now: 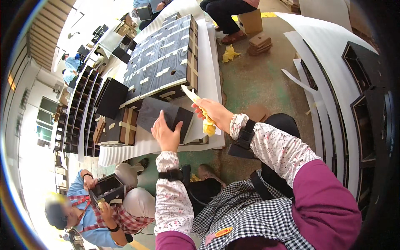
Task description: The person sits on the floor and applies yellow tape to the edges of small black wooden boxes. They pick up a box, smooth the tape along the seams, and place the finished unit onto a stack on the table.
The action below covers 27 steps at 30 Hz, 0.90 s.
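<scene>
My left hand [166, 132] rests with spread fingers against the near side of a dark wood-grain box [151, 109], its thumb apart from the fingers. The box stands at the near end of the white-covered table. My right hand [214, 111] is to the right of the box, closed around a strip of pale yellow masking tape [208, 126]. One end of the strip sticks out flat past the fingertips. The rest hangs crumpled below the palm.
Dark boxes bound with tape strips [160, 62] fill the table beyond. Another black box [111, 98] stands at left. A co-worker [89, 214] at lower left handles a black box. Crumpled yellow tape [230, 53] lies on the floor; black cabinets [362, 121] stand at right.
</scene>
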Motion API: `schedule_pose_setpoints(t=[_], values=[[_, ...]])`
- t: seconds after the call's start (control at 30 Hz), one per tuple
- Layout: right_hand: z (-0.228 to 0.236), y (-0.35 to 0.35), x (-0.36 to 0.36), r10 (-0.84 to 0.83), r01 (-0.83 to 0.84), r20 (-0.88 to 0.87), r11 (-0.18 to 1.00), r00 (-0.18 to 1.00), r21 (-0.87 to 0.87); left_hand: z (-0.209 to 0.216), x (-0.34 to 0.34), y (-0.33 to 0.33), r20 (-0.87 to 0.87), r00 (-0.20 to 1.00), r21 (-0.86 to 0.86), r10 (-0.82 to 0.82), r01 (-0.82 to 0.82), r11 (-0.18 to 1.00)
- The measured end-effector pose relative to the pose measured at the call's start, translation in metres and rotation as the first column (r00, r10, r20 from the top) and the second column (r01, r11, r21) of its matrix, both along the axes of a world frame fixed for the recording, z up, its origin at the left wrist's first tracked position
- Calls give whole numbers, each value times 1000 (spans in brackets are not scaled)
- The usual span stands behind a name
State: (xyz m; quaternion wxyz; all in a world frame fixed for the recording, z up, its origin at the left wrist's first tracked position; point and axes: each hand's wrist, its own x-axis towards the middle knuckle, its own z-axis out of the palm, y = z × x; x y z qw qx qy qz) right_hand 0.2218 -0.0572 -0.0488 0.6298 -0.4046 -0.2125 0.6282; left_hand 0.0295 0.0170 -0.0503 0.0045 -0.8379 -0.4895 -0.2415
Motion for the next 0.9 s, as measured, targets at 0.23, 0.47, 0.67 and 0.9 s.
schedule_pose_setpoints(t=[0.23, 0.47, 0.67, 0.9], values=[[-24, 10, -25, 100, -98, 72, 995, 992, -26, -3, -74, -19, 683, 723, -308, 104, 157, 938], [-25, 6, -41, 243, -242, 85, 970, 966, -30, -3, -128, -18, 781, 320, -624, 536, 391, 676], [-24, 3, -36, 321, -323, 120, 947, 939, -8, -4, -143, -17, 691, 291, -717, 661, 386, 580], [-12, -1, -23, 251, -255, 116, 967, 961, 23, -10, -133, -21, 880, 221, -473, 420, 485, 736]])
